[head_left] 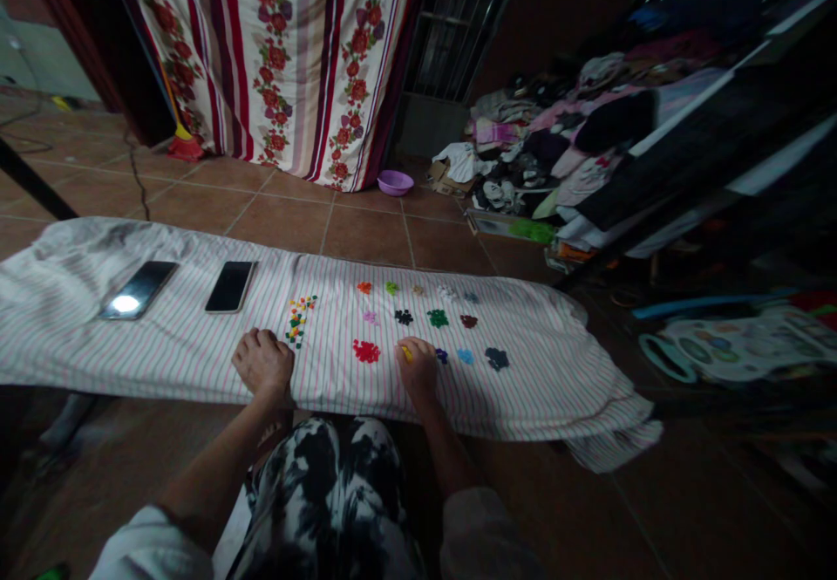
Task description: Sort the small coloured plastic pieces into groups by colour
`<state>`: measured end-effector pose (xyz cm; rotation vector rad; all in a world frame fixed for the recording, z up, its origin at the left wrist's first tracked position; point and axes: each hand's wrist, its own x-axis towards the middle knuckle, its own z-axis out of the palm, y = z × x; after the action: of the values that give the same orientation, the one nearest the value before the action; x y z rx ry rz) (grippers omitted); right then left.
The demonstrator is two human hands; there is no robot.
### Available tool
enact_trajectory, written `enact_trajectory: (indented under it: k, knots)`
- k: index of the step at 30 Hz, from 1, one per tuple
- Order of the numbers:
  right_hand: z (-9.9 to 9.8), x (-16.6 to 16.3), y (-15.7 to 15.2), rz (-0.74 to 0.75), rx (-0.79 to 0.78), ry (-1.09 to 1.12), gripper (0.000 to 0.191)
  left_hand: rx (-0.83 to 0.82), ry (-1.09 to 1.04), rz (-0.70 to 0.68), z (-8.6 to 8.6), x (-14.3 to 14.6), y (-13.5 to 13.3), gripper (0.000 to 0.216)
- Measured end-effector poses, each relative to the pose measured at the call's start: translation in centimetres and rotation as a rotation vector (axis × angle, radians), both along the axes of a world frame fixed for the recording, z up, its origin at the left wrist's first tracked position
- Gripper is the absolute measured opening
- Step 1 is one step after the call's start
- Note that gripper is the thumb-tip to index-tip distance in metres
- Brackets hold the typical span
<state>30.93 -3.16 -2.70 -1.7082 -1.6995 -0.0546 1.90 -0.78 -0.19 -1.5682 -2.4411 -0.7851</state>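
My left hand (263, 364) rests palm down on a striped cloth (523, 397), fingers loosely spread, holding nothing I can see. Just right of it lies a loose patch of mixed yellow, orange and green pieces (298, 323). My right hand (418, 369) has its fingers curled down around small yellow pieces (407, 353), partly hidden by the fingers. On its left is a heap of red pieces (366, 351). To its right sit dark blue pieces (442, 357), light blue pieces (466, 356) and slate-grey pieces (497, 358). Black pieces (404, 317) and green pieces (438, 318) lie behind it.
Two phones, one with a glare spot (140, 290) and one dark (230, 287), lie at the cloth's left. Further small heaps, among them orange pieces (364, 287), form the back rows. Beyond are a purple basin (395, 182), a curtain (275, 65) and piled clothes (523, 144).
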Motion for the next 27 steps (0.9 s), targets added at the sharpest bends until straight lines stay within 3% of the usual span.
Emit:
enact_trajectory:
  k: [18,23,27]
  knots:
    - [0.2,0.1,-0.2,-0.010,0.096,0.092,0.037,-0.017,-0.010,-0.017,0.4,-0.1,0.1,0.025]
    - [1.7,-0.5,0.1,0.010,0.151,0.085,0.035,-0.044,-0.030,-0.030,0.4,-0.2,0.2,0.025]
    - [3.3,-3.1,1.9,0.080,0.171,0.116,0.032,-0.050,-0.038,-0.030,0.5,-0.1,0.2,0.024]
